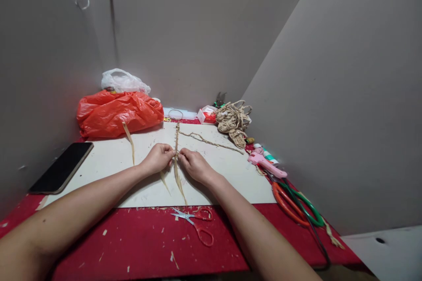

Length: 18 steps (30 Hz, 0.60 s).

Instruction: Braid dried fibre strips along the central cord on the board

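Grey walls stand around a white board (99, 162) on a red table. In the middle, the left hand (160, 158) and right hand (194, 164) pinch a straw strip (177, 140). Keeping both pinches close and tight should help.

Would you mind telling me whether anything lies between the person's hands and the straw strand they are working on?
Nothing visible does. The left hand and right hand already pinch the straw strand between their fingertips on the white board. The red scissors lie nearer the person, clear of both hands.
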{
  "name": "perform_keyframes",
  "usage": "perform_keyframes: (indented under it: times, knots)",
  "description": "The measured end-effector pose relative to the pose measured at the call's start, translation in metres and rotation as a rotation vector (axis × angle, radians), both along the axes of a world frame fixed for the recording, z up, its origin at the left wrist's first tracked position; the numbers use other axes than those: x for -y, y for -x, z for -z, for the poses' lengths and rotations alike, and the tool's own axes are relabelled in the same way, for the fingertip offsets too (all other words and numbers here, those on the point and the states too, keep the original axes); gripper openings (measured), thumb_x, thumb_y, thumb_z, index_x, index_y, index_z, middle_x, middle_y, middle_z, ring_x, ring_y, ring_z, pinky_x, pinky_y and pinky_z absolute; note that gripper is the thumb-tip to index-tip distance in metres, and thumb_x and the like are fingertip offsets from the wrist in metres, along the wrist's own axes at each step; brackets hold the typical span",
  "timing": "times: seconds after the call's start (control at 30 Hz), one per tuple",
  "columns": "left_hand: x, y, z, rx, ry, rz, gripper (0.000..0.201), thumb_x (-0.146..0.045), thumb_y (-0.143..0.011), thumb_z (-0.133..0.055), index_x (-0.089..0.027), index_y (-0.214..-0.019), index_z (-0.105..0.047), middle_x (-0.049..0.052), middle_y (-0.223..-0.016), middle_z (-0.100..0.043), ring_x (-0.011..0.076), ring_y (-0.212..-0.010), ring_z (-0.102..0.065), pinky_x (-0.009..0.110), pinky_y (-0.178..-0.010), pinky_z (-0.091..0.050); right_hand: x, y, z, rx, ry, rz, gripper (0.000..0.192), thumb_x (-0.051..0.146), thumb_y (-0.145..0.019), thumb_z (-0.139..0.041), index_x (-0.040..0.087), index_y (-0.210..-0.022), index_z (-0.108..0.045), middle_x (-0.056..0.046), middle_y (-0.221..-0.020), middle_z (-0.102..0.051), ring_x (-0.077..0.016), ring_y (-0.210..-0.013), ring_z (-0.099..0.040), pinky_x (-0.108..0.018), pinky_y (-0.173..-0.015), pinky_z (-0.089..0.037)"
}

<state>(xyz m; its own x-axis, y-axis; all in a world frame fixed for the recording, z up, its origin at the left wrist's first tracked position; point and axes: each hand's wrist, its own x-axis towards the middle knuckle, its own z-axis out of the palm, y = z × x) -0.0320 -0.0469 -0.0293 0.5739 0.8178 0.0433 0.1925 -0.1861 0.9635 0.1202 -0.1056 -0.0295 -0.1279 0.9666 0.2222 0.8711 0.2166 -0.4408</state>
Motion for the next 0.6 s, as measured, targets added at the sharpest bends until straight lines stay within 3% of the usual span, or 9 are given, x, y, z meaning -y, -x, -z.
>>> perform_keyframes:
  times: [0.23, 0.3, 0.5, 0.6]
  knots:
    - [0.000, 0.001, -0.003, -0.060, -0.064, 0.024, 0.027, -0.032, -0.078, -0.050, -0.016, -0.057, -0.049, -0.004, -0.042, -0.048, 0.0071, -0.037, -0.041, 0.019, -0.042, -0.032, 0.008, 0.005, -0.010, 0.307, 0.008, 0.116, 0.027, 0.033, -0.093, -0.035, 0.019, -0.092, -0.057, -0.008, -0.075, -0.067, -0.0176, -0.063, -0.056, -0.027, -0.058, -0.029]
    - [0.000, 0.000, -0.003, -0.074, -0.078, 0.000, 0.027, -0.032, -0.078, -0.051, -0.016, -0.057, -0.049, -0.004, -0.041, -0.048, 0.0072, -0.037, -0.041, 0.019, -0.041, -0.031, 0.008, 0.007, -0.009, 0.312, -0.007, 0.134, 0.026, 0.032, -0.093, -0.036, 0.019, -0.091, -0.057, -0.008, -0.075, -0.067, -0.0179, -0.062, -0.056, -0.027, -0.058, -0.029]
    - [-0.003, -0.001, 0.002, 0.036, 0.096, 0.012, 0.018, -0.032, -0.075, -0.057, -0.014, -0.074, -0.056, -0.003, -0.044, -0.053, 0.0080, -0.038, -0.045, 0.019, -0.041, -0.029, -0.001, 0.009, 0.003, -0.125, -0.051, 0.125, 0.024, 0.024, -0.088, -0.039, 0.018, -0.069, -0.053, -0.002, -0.063, -0.059, -0.0132, -0.058, -0.049, -0.023, -0.058, -0.033]
    - [-0.003, 0.000, -0.001, 0.063, 0.200, 0.046, 0.016, -0.029, -0.076, -0.057, -0.013, -0.077, -0.057, -0.003, -0.044, -0.053, 0.0049, -0.033, -0.036, 0.018, -0.039, -0.022, -0.004, 0.008, 0.007, -0.254, -0.067, 0.094, 0.025, 0.024, -0.086, -0.040, 0.018, -0.064, -0.048, 0.000, -0.059, -0.052, -0.0125, -0.057, -0.045, -0.023, -0.057, -0.033]
